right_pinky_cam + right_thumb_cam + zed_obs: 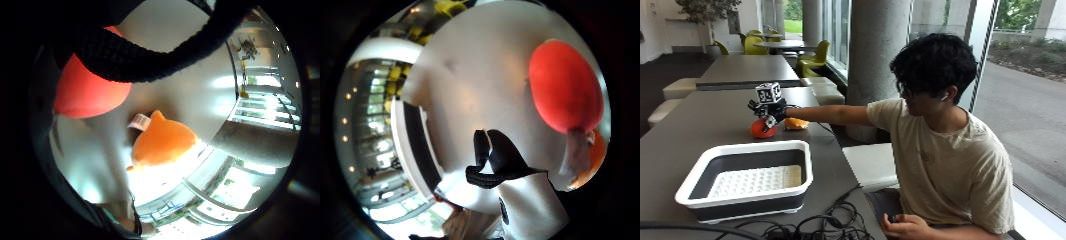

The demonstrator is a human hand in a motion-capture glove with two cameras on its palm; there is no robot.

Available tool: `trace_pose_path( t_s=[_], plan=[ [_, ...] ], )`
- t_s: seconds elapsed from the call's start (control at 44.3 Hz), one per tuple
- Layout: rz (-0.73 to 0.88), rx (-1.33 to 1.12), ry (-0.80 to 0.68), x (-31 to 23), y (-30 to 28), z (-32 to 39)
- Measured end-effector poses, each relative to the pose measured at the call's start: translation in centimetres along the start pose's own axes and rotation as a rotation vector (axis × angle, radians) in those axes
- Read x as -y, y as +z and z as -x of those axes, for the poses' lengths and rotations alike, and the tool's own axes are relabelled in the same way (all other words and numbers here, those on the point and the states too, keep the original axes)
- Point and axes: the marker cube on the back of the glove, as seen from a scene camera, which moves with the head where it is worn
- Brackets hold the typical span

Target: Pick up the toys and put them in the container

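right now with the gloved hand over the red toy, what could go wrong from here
The round red toy sits on the grey table, so it may roll away if the black-gloved right hand nudges it before gripping.

The orange plush toy lies right beside it and could get knocked toward the table edge.

The white-rimmed grey container stands apart from the toys, so the carry across could end in a drop.

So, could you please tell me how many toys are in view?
2: a red toy on the table under the gloved right hand, and an orange toy beside it. The container holds none.
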Motion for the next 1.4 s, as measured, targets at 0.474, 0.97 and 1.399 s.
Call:
trace_pose_path(
  t_s=[0.474, 0.97, 1.399],
  plan=[
    [0.264, 0.195, 0.098, 3.5, 5.3, -0.3],
    [0.029, 0.193, 0.138, 1.8, 1.8, 0.7],
    [-0.250, 0.317, -0.387, -6.2, -14.4, 12.4]
  ],
)
